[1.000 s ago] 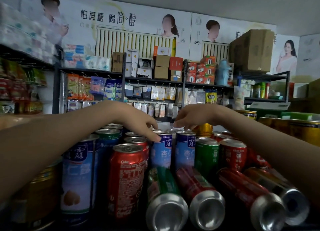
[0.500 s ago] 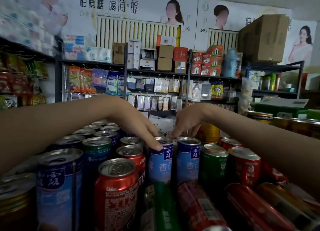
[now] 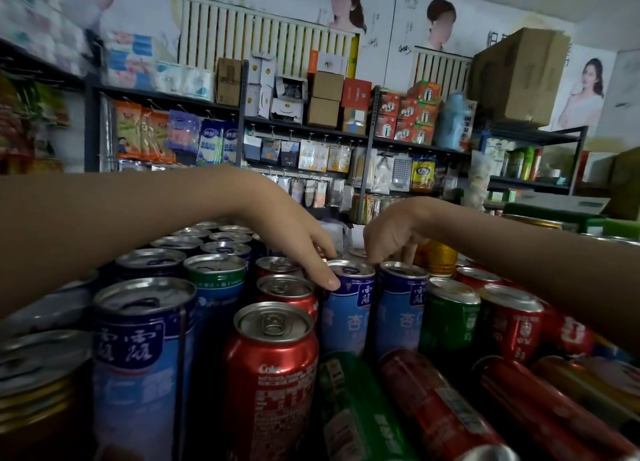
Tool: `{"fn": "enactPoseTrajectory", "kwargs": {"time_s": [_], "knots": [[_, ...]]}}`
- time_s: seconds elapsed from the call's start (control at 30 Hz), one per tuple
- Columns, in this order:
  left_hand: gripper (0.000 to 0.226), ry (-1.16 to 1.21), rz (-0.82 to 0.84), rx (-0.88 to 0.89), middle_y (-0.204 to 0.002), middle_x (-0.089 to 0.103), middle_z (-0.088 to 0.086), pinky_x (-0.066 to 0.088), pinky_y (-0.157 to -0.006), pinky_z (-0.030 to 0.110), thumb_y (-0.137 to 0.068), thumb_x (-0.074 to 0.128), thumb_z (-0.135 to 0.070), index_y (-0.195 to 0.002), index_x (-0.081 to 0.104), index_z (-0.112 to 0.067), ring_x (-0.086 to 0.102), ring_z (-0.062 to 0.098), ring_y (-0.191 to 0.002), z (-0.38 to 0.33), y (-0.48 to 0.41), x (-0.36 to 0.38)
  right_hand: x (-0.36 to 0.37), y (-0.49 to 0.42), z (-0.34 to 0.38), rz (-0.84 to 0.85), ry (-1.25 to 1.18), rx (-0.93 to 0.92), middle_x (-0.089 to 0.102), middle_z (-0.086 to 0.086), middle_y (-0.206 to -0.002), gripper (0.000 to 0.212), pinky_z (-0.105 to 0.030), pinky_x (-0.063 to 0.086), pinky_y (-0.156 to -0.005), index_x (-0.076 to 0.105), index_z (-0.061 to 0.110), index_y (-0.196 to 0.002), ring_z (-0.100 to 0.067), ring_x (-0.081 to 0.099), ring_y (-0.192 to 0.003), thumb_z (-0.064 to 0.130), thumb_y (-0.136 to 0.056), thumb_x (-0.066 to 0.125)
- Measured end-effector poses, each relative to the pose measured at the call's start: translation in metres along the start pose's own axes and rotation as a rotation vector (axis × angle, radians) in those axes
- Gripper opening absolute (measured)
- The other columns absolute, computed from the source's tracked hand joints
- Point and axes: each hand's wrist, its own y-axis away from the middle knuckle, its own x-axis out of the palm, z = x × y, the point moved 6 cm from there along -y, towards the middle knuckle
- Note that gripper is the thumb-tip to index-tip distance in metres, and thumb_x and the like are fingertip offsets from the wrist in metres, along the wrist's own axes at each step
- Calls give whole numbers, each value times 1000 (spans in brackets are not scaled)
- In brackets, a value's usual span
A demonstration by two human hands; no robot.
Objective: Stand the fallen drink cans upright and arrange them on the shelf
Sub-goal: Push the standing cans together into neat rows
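Observation:
Two upright blue cans stand side by side in the middle of a crowd of cans. My left hand reaches over from the left, thumb on the front rim of the left blue can and fingers over its top. My right hand hangs curled just behind the right blue can, fingertips at the rims; its grip is hidden. In front, fallen cans lie on their sides: a green one, a red one and another red one.
Upright cans pack the left and middle: a tall blue can, a red cola can, a green can, a red can. A gold can stands behind my right hand. Store shelves with boxes line the far wall.
The view has shifted closer and higher over the cans, cutting off the fallen cans' ends. Both hands stay at the tops of the two blue cans, barely moved.

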Motion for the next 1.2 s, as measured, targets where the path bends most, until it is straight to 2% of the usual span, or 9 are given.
{"fn": "enactPoseTrajectory", "kwargs": {"time_s": [0.17, 0.43, 0.53, 0.67, 0.8, 0.9, 1.03, 1.1, 1.2], "knots": [[52, -19, 38, 24, -128, 54, -6, 41, -99, 26, -87, 55, -50, -132, 49, -25, 53, 10, -113, -6, -1, 5, -6, 5, -1, -48, -65, -22, 65, -21, -110, 11, -35, 55, -83, 64, 3, -83, -32, 62, -107, 13, -83, 68], [68, -107, 12, -62, -141, 42, -4, 33, -109, 37, -83, 52, -61, -141, 36, -29, 41, 17, -129, -15, 6, 1, -50, 63, -2, -299, -79, -150, 65, -11, -96, 21, -28, 53, -73, 63, 7, -84, -26, 61, -96, 26, -80, 72], [81, -138, -116, -88, -153, 26, -2, 24, -111, 38, -82, 43, -66, -149, 18, -27, 29, 18, -138, -22, 19, -17, -68, 94, -9, -432, -100, -207, 65, -14, -104, 34, -33, 55, -78, 64, 2, -97, -28, 61, -98, 31, -79, 70], [67, -207, -457, -82, -126, 54, -5, 41, -93, 27, -86, 33, -67, -134, 49, -22, 52, 13, -109, -31, 32, -44, -82, 135, -22, -649, -193, -287, 66, -10, -100, 43, -27, 53, -72, 62, 0, -107, -22, 61, -90, 34, -82, 67], [66, 324, -571, -74, -98, 67, 4, 53, -67, 18, -91, 32, -61, -114, 63, -7, 63, 11, -81, -27, 25, -48, -77, 167, -29, -822, -379, -398, 65, -6, -93, 35, -33, 53, -84, 62, 4, -102, -22, 61, -92, 34, -84, 64], [74, 905, -487, 4, -102, 66, 21, 57, -64, 21, -91, 32, -60, -116, 53, 7, 69, 20, -77, -38, 26, -38, -66, 182, -31, -884, -599, -501, 63, -6, -94, 29, -24, 54, -69, 59, 7, -98, -19, 62, -88, 32, -84, 64], [50, 1545, -581, 261, -98, 62, 28, 59, -67, 38, -90, 49, -50, -109, 50, -4, 67, 36, -83, -61, 43, -49, -49, 187, -30, -912, -915, -705, 51, -5, -103, 40, -20, 57, -62, 43, 12, -114, -19, 62, -88, 18, -83, 68], [43, 1695, -660, 341, -102, 61, 23, 57, -67, 44, -89, 58, -40, -111, 48, -5, 65, 37, -88, -67, 52, -55, -39, 185, -26, -903, -903, -788, 47, -3, -105, 46, -19, 56, -63, 37, 15, -115, -19, 60, -88, 11, -81, 69], [43, 1458, -800, 335, -100, 64, 12, 57, -71, 38, -87, 62, -31, -120, 46, -8, 65, 26, -91, -68, 60, -57, -31, 179, -24, -711, -885, -852, 49, -5, -109, 35, -26, 56, -74, 37, 16, -112, -21, 60, -97, 8, -86, 60]]}}
